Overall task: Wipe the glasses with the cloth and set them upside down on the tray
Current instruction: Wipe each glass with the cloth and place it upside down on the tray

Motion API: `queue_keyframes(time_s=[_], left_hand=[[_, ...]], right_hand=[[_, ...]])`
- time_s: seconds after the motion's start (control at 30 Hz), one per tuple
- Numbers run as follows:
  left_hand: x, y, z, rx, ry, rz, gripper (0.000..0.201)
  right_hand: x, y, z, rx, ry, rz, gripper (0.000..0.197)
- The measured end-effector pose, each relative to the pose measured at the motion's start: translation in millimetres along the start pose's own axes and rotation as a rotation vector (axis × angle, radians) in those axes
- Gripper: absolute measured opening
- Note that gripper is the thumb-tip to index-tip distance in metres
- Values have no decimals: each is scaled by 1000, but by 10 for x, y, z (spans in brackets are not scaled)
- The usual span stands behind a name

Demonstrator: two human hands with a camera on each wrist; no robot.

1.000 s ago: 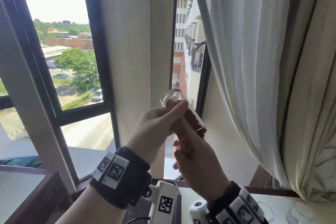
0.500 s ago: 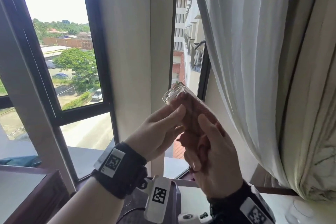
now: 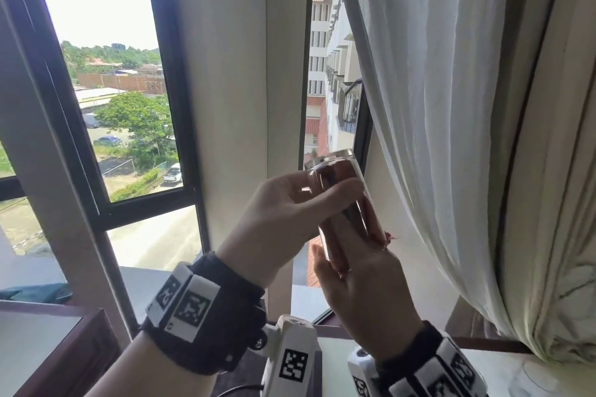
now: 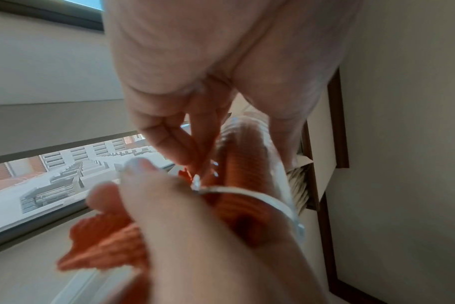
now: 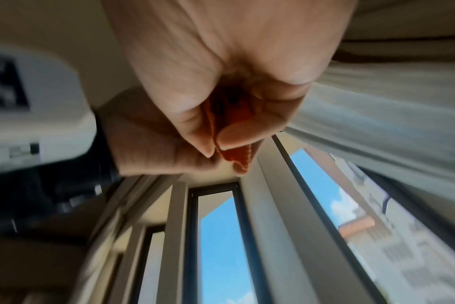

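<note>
Glass, clear and tilted, base uppermost, stuffed with orange cloth.

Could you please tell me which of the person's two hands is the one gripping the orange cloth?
The right hand: it pinches the orange cloth stuffed inside the glass. The left hand grips the glass from outside.
</note>
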State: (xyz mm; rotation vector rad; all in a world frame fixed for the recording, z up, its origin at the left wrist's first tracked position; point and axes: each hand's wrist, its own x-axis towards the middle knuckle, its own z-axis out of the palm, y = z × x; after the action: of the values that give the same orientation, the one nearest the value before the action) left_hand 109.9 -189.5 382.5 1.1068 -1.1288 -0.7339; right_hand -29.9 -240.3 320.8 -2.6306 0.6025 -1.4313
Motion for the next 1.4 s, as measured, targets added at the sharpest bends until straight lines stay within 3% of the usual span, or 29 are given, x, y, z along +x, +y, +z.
queue_keyframes(time_s=[0.07,0.13,0.2,0.27,0.33,0.4,0.47,0.53,0.57,0.63,0.67,0.73,0.77,0.83,0.9,0.93,1.0,1.1,1.13,1.2,1.27,1.4], left_hand=[[-3,-22,-12,-65,-44,8,41],[-12,-53,-25,-279,-97,-44,28],[3,-107,-33,-373,-82,-91,42],[34,-146,-8,-313,-11,-100,61],[59,-144,23,-213,72,-109,69],[71,-149,27,-68,132,-92,65],[75,-192,26,89,130,-60,54],[68,-260,0,89,46,-57,43],[60,-281,-17,-20,-7,-62,36],[35,-295,-55,-284,-88,-86,31],[38,-309,-62,-359,-101,-99,42],[64,-328,-47,-330,-59,-89,63],[81,-322,-27,-269,5,-92,67],[80,-253,33,-83,126,-104,66],[62,-203,73,146,196,-82,54],[51,-190,84,214,196,-66,51],[37,-191,70,194,118,-42,52],[10,-285,-20,-123,-32,-79,48],[-10,-310,-32,-234,-61,-97,49],[-16,-374,-54,-347,-91,-114,67],[5,-400,-67,-284,-121,-107,79],[2,-314,-118,-12,-139,-168,66]], right_hand=[[81,-93,-99,374,-37,168,70],[132,-227,-219,870,-151,394,49],[140,-252,-231,1095,-180,500,35],[126,-216,-150,1030,-167,537,45],[47,-123,-46,583,-139,358,60],[-27,3,21,15,-166,115,77],[-30,88,26,-149,-119,45,86],[-2,50,11,-2,-87,80,77],[11,6,-6,267,-70,190,68],[45,-147,-91,875,-195,470,46],[57,-182,-132,1034,-232,546,38],[42,-140,-93,1089,-240,624,32],[23,-114,-53,1004,-223,602,32],[-24,-10,19,462,-154,350,38],[-80,130,76,-68,-163,108,68],[-81,164,78,-117,-126,65,80],[-46,101,38,57,-130,85,81],[-20,-82,-74,1144,-245,463,53],[-3,-137,-121,1420,-263,535,46],[21,-229,-165,1743,-201,581,51],[70,-227,-162,1756,-50,604,45],[85,-127,-166,1195,154,755,23]])
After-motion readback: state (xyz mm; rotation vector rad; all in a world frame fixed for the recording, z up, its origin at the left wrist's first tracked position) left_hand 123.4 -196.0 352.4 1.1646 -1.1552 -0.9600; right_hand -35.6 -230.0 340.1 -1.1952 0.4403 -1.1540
